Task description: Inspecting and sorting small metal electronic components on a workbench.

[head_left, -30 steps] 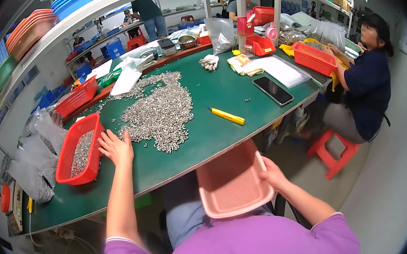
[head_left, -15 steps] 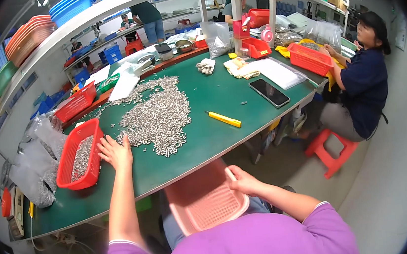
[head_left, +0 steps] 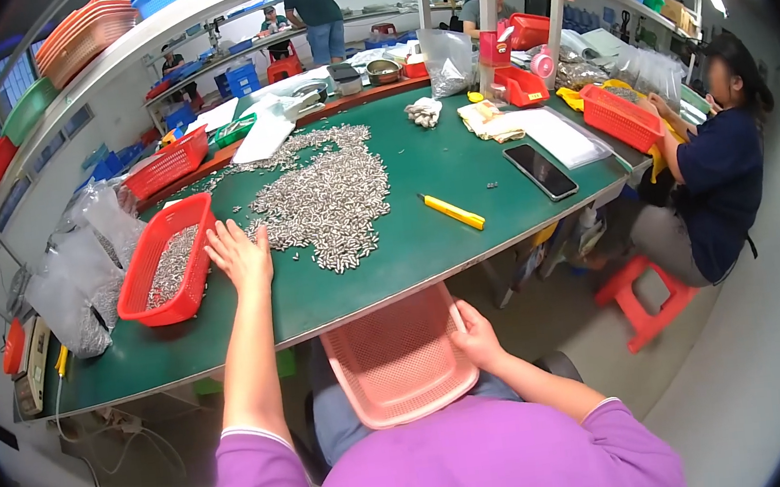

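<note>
My left hand [head_left: 241,254] is open, fingers spread, beside the right rim of a red basket [head_left: 165,310] partly filled with small metal parts [head_left: 172,266]. To the right of that hand a wide heap of small silvery cylindrical pieces [head_left: 324,203] covers part of the green tabletop. My right hand [head_left: 477,334] grips the right rim of a pink perforated basket [head_left: 393,362]. This basket rests over my lap, its far end at the table's front edge, and no parts show inside it.
A yellow box cutter [head_left: 453,212] and a phone [head_left: 541,170] lie on the table [head_left: 411,260]. Clear bags of parts [head_left: 72,296] stand at the left. At the right, a co-worker [head_left: 714,162] sits by another red basket [head_left: 622,117]. White gloves [head_left: 423,113] lie toward the back.
The whole view has shifted, so the table appears further right and higher. My left hand remains beside the red basket, and my right hand still holds the pink basket.
</note>
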